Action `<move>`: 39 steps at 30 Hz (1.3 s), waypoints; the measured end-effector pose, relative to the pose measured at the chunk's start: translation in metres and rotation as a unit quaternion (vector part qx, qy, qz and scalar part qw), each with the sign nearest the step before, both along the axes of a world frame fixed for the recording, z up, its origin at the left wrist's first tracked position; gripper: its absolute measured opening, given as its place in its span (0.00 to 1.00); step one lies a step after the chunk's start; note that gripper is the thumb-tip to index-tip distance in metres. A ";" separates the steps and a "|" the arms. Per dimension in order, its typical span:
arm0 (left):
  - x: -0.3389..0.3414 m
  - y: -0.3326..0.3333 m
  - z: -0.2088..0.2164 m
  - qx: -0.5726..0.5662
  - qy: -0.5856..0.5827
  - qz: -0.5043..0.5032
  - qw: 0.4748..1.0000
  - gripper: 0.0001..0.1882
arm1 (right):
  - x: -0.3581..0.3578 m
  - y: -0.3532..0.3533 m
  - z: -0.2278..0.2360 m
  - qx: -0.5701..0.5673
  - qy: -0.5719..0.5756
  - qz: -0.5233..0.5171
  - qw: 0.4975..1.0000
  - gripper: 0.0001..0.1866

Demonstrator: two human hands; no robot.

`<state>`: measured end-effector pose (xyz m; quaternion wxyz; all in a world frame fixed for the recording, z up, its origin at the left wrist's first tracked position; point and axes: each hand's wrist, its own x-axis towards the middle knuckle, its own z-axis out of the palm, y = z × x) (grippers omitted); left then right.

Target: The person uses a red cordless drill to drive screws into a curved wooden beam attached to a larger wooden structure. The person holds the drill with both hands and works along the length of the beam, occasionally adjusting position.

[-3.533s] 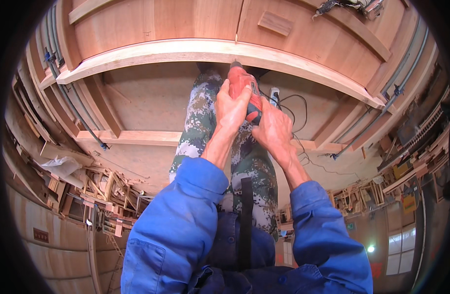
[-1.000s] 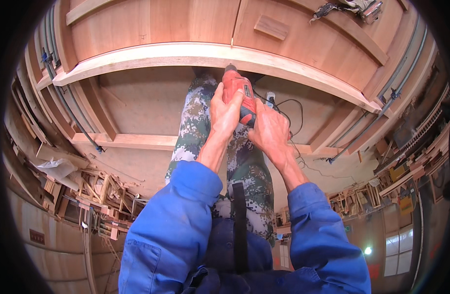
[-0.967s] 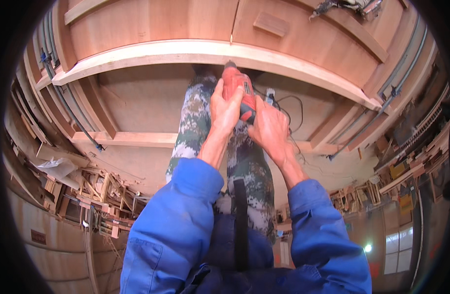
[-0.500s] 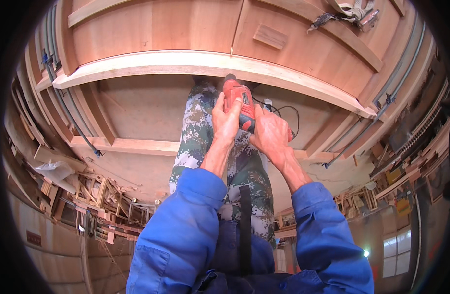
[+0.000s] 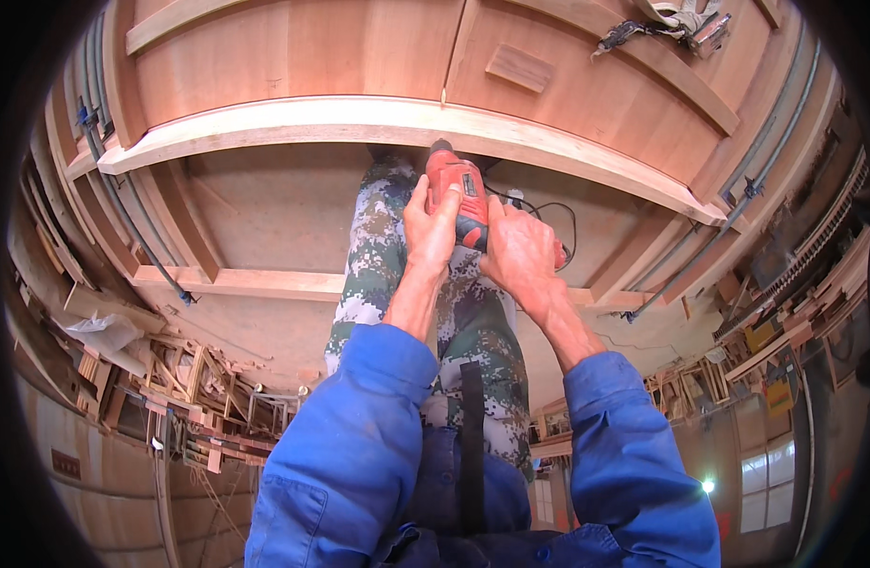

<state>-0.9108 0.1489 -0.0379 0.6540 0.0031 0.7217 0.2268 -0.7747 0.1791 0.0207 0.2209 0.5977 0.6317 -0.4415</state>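
A red and black corded power drill (image 5: pixel 461 194) is gripped between both my hands, its chuck facing the side of a pale wooden rail (image 5: pixel 378 120). My left hand (image 5: pixel 429 225) wraps the front of the drill body from the left. Around the rear handle closes my right hand (image 5: pixel 524 244), its fingers partly hidden behind the tool. The chuck touches or nearly touches the rail's near edge; the bit itself cannot be seen. Beyond the rail lies a framed wooden panel (image 5: pixel 359 57).
Long bar clamps (image 5: pixel 141 213) run along the left side, with another clamp (image 5: pixel 752 189) at the right. A small wood block (image 5: pixel 520 68) and a strap bundle (image 5: pixel 676 24) lie on the panel. A black cord (image 5: pixel 573 222) loops beside my right hand. Scrap wood (image 5: pixel 184 374) is stacked behind.
Hardly anything differs. The view has shifted slightly, and both hands keep the drill at the same spot on the rail.
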 end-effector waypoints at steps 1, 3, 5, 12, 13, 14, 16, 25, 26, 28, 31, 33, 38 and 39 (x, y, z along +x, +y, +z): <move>-0.001 0.001 0.000 0.000 -0.012 0.006 1.000 0.41 | 0.000 0.001 0.000 -0.005 -0.001 -0.003 1.000 0.25; -0.001 0.002 0.002 -0.004 -0.008 0.008 1.000 0.41 | 0.000 -0.001 -0.001 0.007 0.004 0.000 1.000 0.25; 0.000 0.003 0.001 -0.003 0.000 0.010 1.000 0.41 | 0.000 0.000 -0.001 0.012 0.007 0.005 1.000 0.24; -0.001 0.009 0.006 -0.005 -0.011 -0.003 1.000 0.37 | 0.000 -0.001 -0.003 0.004 0.002 0.011 1.000 0.24; -0.002 0.011 0.009 0.004 -0.025 -0.010 1.000 0.36 | 0.000 -0.003 -0.002 0.008 0.005 0.008 1.000 0.24; -0.002 0.008 0.008 0.001 -0.015 -0.006 1.000 0.34 | 0.001 -0.006 -0.002 0.025 0.015 0.000 1.000 0.25; 0.000 0.003 0.006 -0.004 0.003 0.001 1.000 0.30 | 0.002 -0.013 0.002 0.056 0.038 -0.016 0.998 0.27; 0.003 0.016 0.051 -0.005 0.028 -0.022 0.999 0.37 | -0.002 -0.007 0.033 -0.011 0.015 -0.030 0.999 0.29; -0.001 0.005 0.026 0.002 0.020 -0.034 0.999 0.39 | -0.004 -0.006 0.017 -0.014 0.018 -0.032 0.999 0.28; -0.005 -0.010 0.002 0.007 0.058 -0.060 0.996 0.40 | -0.007 -0.005 0.004 -0.012 0.012 -0.020 1.000 0.26; 0.000 -0.005 -0.003 0.027 0.071 -0.064 0.995 0.42 | -0.003 -0.007 0.004 0.022 0.028 -0.023 0.999 0.25; -0.002 0.004 -0.004 0.047 0.038 -0.040 0.997 0.42 | -0.003 0.000 -0.007 0.009 0.014 -0.019 1.000 0.26; 0.005 0.002 0.001 -0.004 0.065 -0.038 0.997 0.41 | 0.001 -0.001 -0.004 -0.006 0.004 0.002 1.000 0.25; 0.005 0.001 -0.001 0.001 0.058 -0.025 0.998 0.40 | 0.001 0.001 -0.004 -0.008 0.005 0.005 1.000 0.25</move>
